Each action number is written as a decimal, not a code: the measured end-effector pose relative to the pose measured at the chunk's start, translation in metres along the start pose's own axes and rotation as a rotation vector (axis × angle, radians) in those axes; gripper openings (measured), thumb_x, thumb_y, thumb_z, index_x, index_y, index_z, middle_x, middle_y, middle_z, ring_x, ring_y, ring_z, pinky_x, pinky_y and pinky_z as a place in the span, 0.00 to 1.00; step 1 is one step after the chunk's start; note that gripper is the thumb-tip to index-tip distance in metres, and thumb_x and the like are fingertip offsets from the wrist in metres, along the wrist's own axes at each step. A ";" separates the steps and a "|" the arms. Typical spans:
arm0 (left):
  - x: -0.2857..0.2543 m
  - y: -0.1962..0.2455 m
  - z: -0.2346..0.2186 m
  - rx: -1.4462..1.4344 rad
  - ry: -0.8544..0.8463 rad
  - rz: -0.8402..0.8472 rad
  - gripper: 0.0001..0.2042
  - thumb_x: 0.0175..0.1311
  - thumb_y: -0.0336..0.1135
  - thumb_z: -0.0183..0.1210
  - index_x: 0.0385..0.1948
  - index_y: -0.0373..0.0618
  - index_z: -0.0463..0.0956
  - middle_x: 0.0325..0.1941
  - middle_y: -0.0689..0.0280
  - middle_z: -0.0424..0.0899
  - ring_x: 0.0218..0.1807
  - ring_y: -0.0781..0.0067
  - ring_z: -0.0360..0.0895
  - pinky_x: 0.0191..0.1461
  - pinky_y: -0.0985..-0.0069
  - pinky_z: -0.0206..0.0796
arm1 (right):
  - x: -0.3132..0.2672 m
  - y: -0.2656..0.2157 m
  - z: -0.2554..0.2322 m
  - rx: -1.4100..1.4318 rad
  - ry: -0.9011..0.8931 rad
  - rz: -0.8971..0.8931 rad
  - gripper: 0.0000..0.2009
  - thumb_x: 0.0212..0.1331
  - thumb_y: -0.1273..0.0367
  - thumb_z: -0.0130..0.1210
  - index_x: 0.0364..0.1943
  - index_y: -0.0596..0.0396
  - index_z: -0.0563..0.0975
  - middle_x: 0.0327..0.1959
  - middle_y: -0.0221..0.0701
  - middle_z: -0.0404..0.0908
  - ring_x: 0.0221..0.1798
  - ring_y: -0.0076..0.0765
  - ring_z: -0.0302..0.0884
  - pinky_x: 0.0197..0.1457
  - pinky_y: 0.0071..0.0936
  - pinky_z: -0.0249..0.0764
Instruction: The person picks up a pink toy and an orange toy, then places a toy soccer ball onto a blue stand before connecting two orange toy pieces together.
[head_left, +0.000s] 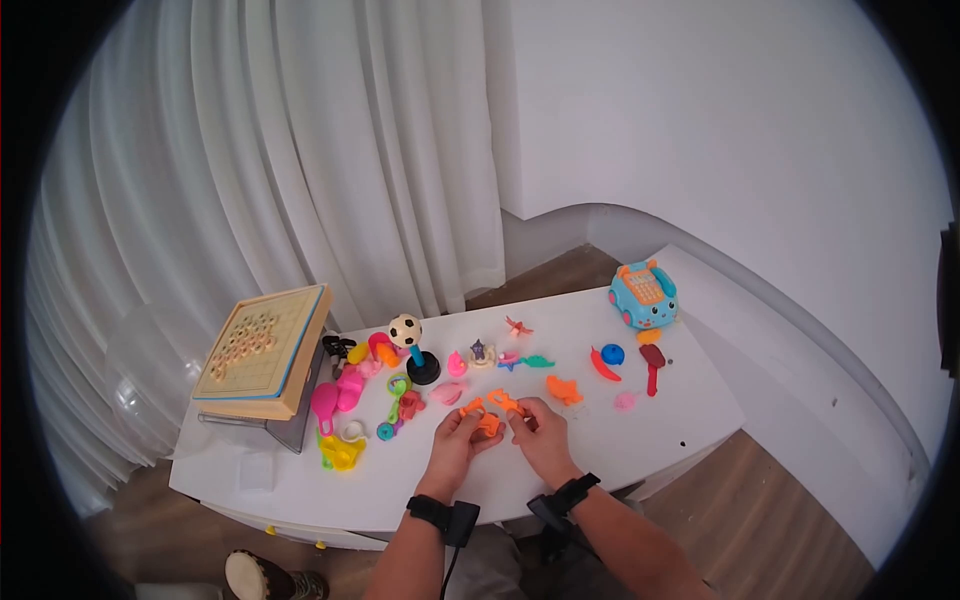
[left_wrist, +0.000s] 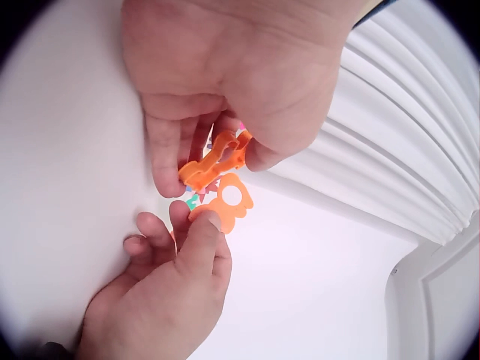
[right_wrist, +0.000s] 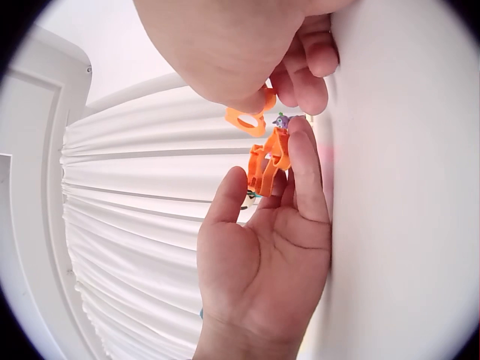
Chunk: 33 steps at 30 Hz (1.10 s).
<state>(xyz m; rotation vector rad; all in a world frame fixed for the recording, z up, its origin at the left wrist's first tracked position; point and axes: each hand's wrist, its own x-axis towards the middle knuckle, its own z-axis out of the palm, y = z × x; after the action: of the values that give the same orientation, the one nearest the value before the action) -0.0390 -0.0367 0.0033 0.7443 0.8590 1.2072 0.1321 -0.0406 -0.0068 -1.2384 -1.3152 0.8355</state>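
Over the front of the white table, my left hand (head_left: 453, 448) holds an orange plastic piece (left_wrist: 204, 174) with raised, cutter-like walls between thumb and fingers. My right hand (head_left: 541, 440) pinches a flat orange plastic piece (left_wrist: 228, 196) by one end; a round hole opens in its other end. The two pieces are close together, the flat one nearer my right fingertips. In the right wrist view the walled piece (right_wrist: 268, 165) stands between my left thumb and fingers. Another orange piece (head_left: 563, 390) lies on the table just beyond my right hand.
Left of my hands lie a yellow toy (head_left: 342, 453), a pink toy (head_left: 325, 405) and a soccer-ball stand (head_left: 422, 368). A board game box (head_left: 265, 350) sits at the left end. On the right are a toy phone (head_left: 644, 297), a red toy (head_left: 604, 366) and a blue ball (head_left: 613, 354).
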 end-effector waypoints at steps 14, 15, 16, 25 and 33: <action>0.001 0.007 -0.011 -0.145 -0.131 -0.075 0.18 0.83 0.42 0.49 0.64 0.40 0.74 0.58 0.60 0.85 0.54 0.67 0.86 0.61 0.68 0.81 | -0.004 -0.002 -0.002 -0.191 -0.147 -0.278 0.17 0.59 0.70 0.69 0.54 0.48 0.85 0.51 0.30 0.85 0.35 0.29 0.86 0.42 0.26 0.83; 0.002 0.006 -0.013 -0.137 -0.126 -0.076 0.18 0.84 0.42 0.50 0.63 0.40 0.75 0.58 0.60 0.85 0.54 0.67 0.86 0.60 0.68 0.81 | -0.004 -0.003 -0.001 -0.204 -0.168 -0.272 0.17 0.59 0.69 0.69 0.54 0.47 0.86 0.52 0.30 0.84 0.36 0.28 0.86 0.43 0.26 0.83; 0.003 0.005 -0.014 -0.128 -0.121 -0.076 0.18 0.84 0.42 0.50 0.62 0.40 0.75 0.58 0.60 0.85 0.54 0.67 0.86 0.60 0.69 0.81 | -0.004 -0.003 -0.001 -0.216 -0.190 -0.267 0.17 0.58 0.68 0.69 0.54 0.46 0.86 0.54 0.29 0.83 0.37 0.28 0.86 0.44 0.25 0.83; 0.002 0.002 -0.008 0.051 -0.090 -0.052 0.15 0.75 0.30 0.64 0.59 0.39 0.75 0.56 0.62 0.85 0.52 0.72 0.85 0.59 0.74 0.81 | -0.004 0.001 0.000 -0.241 -0.186 -0.307 0.11 0.58 0.65 0.70 0.43 0.50 0.83 0.54 0.30 0.83 0.38 0.29 0.87 0.44 0.27 0.84; 0.000 0.002 -0.012 0.048 -0.123 -0.075 0.14 0.73 0.29 0.64 0.57 0.38 0.78 0.52 0.66 0.84 0.51 0.77 0.82 0.58 0.78 0.77 | -0.003 -0.005 -0.001 -0.232 -0.190 -0.326 0.11 0.59 0.65 0.70 0.38 0.52 0.79 0.48 0.30 0.85 0.35 0.34 0.86 0.41 0.30 0.83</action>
<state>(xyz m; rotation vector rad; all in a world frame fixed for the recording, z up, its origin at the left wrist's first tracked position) -0.0506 -0.0361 -0.0007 0.8096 0.8089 1.0666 0.1313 -0.0447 -0.0028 -1.0974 -1.7521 0.5888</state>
